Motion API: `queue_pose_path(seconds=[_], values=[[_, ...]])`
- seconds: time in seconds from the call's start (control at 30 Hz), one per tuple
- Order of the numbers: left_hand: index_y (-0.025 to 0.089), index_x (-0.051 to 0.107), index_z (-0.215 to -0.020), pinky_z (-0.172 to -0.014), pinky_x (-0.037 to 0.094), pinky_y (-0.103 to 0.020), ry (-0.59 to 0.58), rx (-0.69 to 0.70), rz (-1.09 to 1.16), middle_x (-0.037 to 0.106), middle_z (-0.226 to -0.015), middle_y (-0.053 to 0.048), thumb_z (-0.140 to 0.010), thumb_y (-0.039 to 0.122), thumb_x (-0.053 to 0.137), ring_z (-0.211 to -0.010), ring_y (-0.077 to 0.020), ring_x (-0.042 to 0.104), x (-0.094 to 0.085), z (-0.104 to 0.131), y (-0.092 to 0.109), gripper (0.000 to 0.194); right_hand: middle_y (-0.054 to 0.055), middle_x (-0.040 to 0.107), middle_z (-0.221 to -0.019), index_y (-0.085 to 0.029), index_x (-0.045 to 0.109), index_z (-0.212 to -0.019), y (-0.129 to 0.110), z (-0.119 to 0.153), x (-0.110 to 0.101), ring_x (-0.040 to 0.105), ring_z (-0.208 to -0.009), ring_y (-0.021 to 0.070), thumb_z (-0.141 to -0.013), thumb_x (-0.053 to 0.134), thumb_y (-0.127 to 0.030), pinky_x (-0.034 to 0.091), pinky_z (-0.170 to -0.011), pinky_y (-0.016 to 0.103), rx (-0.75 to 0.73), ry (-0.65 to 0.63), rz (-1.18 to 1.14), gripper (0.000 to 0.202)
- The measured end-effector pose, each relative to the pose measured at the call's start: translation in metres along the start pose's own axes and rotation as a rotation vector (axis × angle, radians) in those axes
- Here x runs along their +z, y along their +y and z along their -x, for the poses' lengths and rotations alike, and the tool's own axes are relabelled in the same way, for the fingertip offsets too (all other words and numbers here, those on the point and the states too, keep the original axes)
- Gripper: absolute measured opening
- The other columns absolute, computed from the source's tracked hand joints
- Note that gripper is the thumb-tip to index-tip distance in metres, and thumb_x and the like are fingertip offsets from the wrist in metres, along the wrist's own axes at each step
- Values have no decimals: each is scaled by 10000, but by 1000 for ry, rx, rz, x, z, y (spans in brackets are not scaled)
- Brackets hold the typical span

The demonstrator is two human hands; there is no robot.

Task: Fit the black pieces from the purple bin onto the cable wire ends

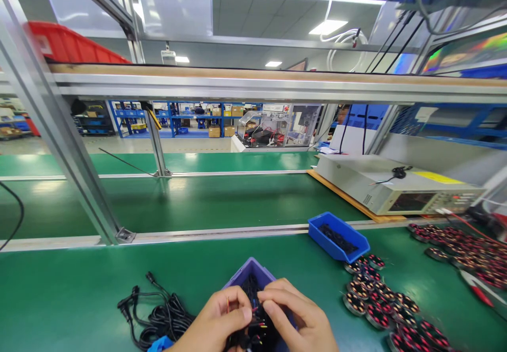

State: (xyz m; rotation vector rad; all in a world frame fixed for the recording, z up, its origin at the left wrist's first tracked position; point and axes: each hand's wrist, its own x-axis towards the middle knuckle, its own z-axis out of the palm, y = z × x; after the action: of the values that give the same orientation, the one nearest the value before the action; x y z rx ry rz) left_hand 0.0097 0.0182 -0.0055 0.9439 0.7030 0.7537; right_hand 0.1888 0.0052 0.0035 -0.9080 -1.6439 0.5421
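Observation:
Both hands meet low in the middle of the head view, over a purple bin point(252, 263) with dark cables in it. My left hand point(222, 317) pinches thin wires between thumb and forefinger. Close beside it, my right hand point(297, 315) has thumb and forefinger pressed together at the same dark wires point(257, 326), whose ends show red, yellow and white. The fingers hide exactly where the wires are gripped. A bundle of black cables point(170, 315) with plugs lies left of my left hand, near a blue item point(160, 343).
A blue tray point(336, 257) of small black parts stands behind, to the right. Several copper-wound coils point(376, 299) spread over the right side. A grey instrument point(356, 175) and metal frame posts point(75, 130) stand farther back.

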Motion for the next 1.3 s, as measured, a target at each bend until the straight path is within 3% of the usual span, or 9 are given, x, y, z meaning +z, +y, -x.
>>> queue_pose_path(seconds=[0.2, 0.43, 0.6, 0.83, 1.0, 1.17, 1.3], values=[[178, 535, -724, -355, 261, -140, -12, 11, 5, 547, -610, 50, -741, 518, 770, -402, -30, 409, 1, 1, 3, 414, 49, 738, -806, -244, 787, -926, -12, -3, -3, 696, -760, 191, -912, 637, -277, 565, -706, 244, 99, -75, -28, 154], [182, 529, -723, -396, 282, -156, -43, 17, 12, 527, -605, 61, -761, 521, 763, -411, -34, 390, 3, 3, 6, 413, 48, 734, -771, -237, 795, -909, -13, -5, -3, 699, -726, 186, -922, 623, -309, 572, -707, 243, 99, -107, -54, 186], [151, 562, -688, -532, 348, -148, -35, 92, 74, 527, -610, 47, -678, 498, 844, -540, -50, 432, 6, 4, 7, 447, 59, 749, -789, -242, 796, -933, -12, -3, -3, 709, -732, 197, -931, 614, -319, 585, -690, 258, 118, -99, -55, 198], [186, 523, -730, -398, 282, -148, -135, 24, 83, 484, -556, 77, -721, 519, 806, -399, -30, 369, 1, 1, 6, 437, 68, 751, -759, -237, 785, -905, -11, -2, 4, 706, -697, 207, -931, 610, -308, 592, -678, 297, 4, -46, -75, 191], [186, 519, -756, -353, 253, -140, -66, 19, 33, 517, -556, 66, -686, 550, 812, -391, -45, 438, -6, -3, -2, 473, 87, 747, -920, -263, 786, -965, -19, -8, -3, 712, -853, 220, -968, 537, -357, 581, -761, 317, -4, -220, -87, 266], [170, 568, -810, -403, 297, -149, -22, 49, -70, 531, -601, 48, -710, 598, 762, -460, -77, 529, -8, -2, -4, 481, 46, 712, -812, -247, 754, -1002, -15, -5, -13, 684, -723, 180, -913, 600, -326, 551, -630, 230, 114, -206, -45, 195], [188, 535, -850, -434, 332, -170, 0, 104, -110, 538, -709, 31, -691, 597, 778, -514, -88, 542, -6, 0, -8, 503, 32, 721, -857, -260, 723, -1057, -14, -3, -16, 689, -748, 189, -852, 621, -273, 554, -640, 232, 135, -235, 20, 230]])
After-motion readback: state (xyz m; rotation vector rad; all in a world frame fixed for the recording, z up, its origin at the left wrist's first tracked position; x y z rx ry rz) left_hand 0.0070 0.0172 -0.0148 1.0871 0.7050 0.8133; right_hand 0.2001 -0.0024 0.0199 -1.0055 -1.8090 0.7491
